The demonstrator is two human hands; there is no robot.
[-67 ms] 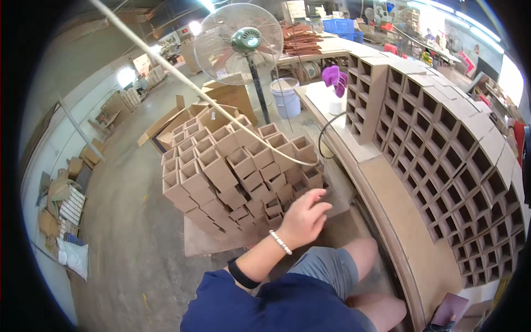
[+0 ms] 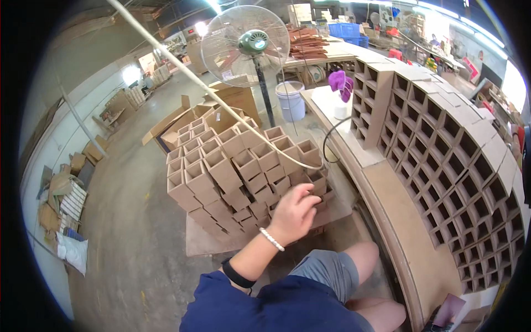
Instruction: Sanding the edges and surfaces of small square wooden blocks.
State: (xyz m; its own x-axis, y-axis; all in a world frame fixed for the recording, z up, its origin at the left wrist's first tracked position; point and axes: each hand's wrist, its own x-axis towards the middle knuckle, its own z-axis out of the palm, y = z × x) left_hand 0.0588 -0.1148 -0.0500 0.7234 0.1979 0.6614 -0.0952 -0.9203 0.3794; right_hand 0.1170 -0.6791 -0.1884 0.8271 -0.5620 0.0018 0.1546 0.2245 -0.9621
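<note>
My left hand [image 2: 296, 214], with a white bead bracelet at the wrist, hovers at the near right side of a stack of brown board boxes [image 2: 221, 166]. Its fingers are loosely bent and apart, and nothing shows in them. The boxes are open-ended square tubes, piled in uneven layers on a flat board [image 2: 202, 240]. At the lower right edge a mauve-brown flat piece [image 2: 449, 310] tilts beside the bench, with a dark shape at its lower side. Whether that shape is my right hand I cannot make out.
A long curved-looking bench [image 2: 404, 216] runs along my right, bearing a wall of stacked open boxes [image 2: 442, 138]. Past the stack stand a fan [image 2: 253, 41], a white bucket [image 2: 290, 102] and an open carton [image 2: 166, 130]. A pale pole [image 2: 182, 66] slants across the view.
My left hand has drawn back slightly left, nearer my body. The view has shifted a little, and the mauve-brown piece at the lower right has tilted.
</note>
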